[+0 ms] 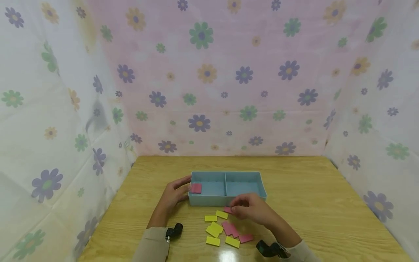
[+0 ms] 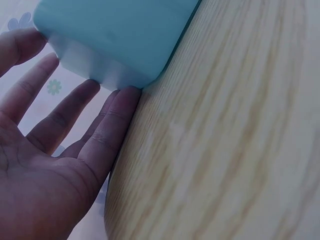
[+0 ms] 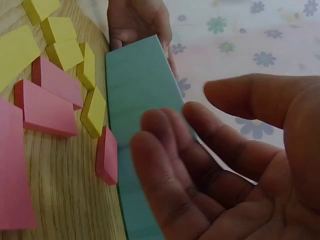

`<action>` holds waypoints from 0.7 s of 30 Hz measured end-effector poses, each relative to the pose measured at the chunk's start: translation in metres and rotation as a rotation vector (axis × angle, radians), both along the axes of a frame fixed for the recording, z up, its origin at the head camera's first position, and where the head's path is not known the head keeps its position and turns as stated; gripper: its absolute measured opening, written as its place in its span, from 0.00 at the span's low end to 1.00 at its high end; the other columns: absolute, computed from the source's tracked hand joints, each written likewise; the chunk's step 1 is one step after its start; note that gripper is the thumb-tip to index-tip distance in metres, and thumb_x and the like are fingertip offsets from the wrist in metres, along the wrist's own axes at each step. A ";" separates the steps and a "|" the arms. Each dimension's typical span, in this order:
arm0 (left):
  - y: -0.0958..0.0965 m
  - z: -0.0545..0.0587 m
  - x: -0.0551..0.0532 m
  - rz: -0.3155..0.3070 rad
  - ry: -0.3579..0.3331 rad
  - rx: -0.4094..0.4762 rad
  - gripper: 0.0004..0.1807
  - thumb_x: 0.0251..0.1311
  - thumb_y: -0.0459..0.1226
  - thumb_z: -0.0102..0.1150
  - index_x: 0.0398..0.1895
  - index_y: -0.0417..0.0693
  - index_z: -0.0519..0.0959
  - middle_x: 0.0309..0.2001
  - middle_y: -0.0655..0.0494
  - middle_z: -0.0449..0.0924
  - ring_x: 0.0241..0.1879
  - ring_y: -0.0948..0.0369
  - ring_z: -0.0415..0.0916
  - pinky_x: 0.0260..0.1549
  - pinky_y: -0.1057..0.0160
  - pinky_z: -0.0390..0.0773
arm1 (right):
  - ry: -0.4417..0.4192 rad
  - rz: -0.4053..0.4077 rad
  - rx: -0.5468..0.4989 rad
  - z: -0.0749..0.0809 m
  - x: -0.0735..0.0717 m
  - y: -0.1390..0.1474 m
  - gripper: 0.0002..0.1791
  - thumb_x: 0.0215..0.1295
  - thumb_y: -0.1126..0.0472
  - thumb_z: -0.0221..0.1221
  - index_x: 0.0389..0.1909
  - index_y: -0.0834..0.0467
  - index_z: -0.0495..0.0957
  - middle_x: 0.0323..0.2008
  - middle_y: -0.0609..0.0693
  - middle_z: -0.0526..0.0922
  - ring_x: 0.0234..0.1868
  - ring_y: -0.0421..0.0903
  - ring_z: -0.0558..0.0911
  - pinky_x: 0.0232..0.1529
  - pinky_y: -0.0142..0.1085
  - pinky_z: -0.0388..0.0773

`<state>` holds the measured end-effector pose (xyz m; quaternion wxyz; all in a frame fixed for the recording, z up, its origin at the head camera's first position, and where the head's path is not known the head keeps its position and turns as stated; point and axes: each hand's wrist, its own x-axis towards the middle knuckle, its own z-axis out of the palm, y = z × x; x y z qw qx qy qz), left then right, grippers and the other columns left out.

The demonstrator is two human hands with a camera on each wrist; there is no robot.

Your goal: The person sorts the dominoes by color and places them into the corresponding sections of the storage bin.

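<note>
A light blue box (image 1: 209,201) with two compartments stands on the table. My left hand (image 1: 172,194) rests its extended fingertips against the box's left end, as the left wrist view shows. One pink block (image 1: 196,188) sits in the left compartment, by its left wall. Over the box's front edge is my right hand (image 1: 253,211), fingers loosely bent, with nothing between thumb and fingers in the right wrist view. Just below them, a pink block (image 3: 107,157) lies along the front wall. Yellow blocks (image 1: 214,229) and more pink blocks (image 1: 230,229) lie spread in front of the box.
The wooden table (image 1: 294,182) extends to both sides of the box. Flowered cloth (image 1: 226,91) hangs behind and at both sides. Each wrist wears a small black camera; the left one (image 1: 175,230) sits at the cuff.
</note>
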<state>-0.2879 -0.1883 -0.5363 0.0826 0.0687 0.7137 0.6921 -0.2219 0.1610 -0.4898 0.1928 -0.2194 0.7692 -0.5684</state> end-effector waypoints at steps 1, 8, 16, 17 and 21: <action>0.000 0.000 0.000 0.001 0.003 -0.003 0.26 0.74 0.40 0.60 0.73 0.53 0.74 0.73 0.49 0.72 0.69 0.49 0.75 0.56 0.52 0.84 | -0.001 0.007 0.028 -0.001 -0.001 0.001 0.16 0.74 0.58 0.61 0.52 0.66 0.83 0.46 0.65 0.86 0.44 0.60 0.86 0.43 0.49 0.88; 0.000 0.001 0.001 0.001 0.008 -0.007 0.26 0.73 0.40 0.61 0.73 0.55 0.74 0.74 0.51 0.71 0.69 0.48 0.74 0.57 0.51 0.84 | 0.004 0.061 0.165 -0.011 -0.004 0.007 0.11 0.70 0.60 0.64 0.46 0.63 0.86 0.37 0.55 0.87 0.32 0.45 0.83 0.29 0.36 0.82; -0.001 -0.001 0.000 -0.007 -0.006 0.000 0.26 0.74 0.39 0.61 0.73 0.53 0.74 0.73 0.49 0.72 0.69 0.47 0.74 0.57 0.51 0.84 | 0.035 0.043 0.233 -0.018 0.001 0.003 0.11 0.58 0.64 0.71 0.41 0.61 0.86 0.33 0.50 0.86 0.32 0.43 0.81 0.31 0.34 0.79; -0.001 0.000 0.000 -0.008 -0.010 0.006 0.26 0.73 0.39 0.61 0.73 0.52 0.74 0.73 0.49 0.71 0.69 0.47 0.74 0.57 0.51 0.84 | 0.035 0.035 0.245 -0.019 0.001 0.002 0.11 0.56 0.64 0.72 0.40 0.61 0.86 0.31 0.50 0.86 0.31 0.43 0.81 0.31 0.34 0.79; 0.000 0.000 0.000 -0.010 0.000 0.011 0.26 0.74 0.38 0.60 0.74 0.52 0.73 0.73 0.48 0.71 0.69 0.46 0.74 0.56 0.51 0.84 | 0.046 0.006 0.292 -0.017 0.004 -0.001 0.14 0.49 0.62 0.78 0.36 0.59 0.86 0.27 0.49 0.84 0.29 0.44 0.81 0.27 0.35 0.78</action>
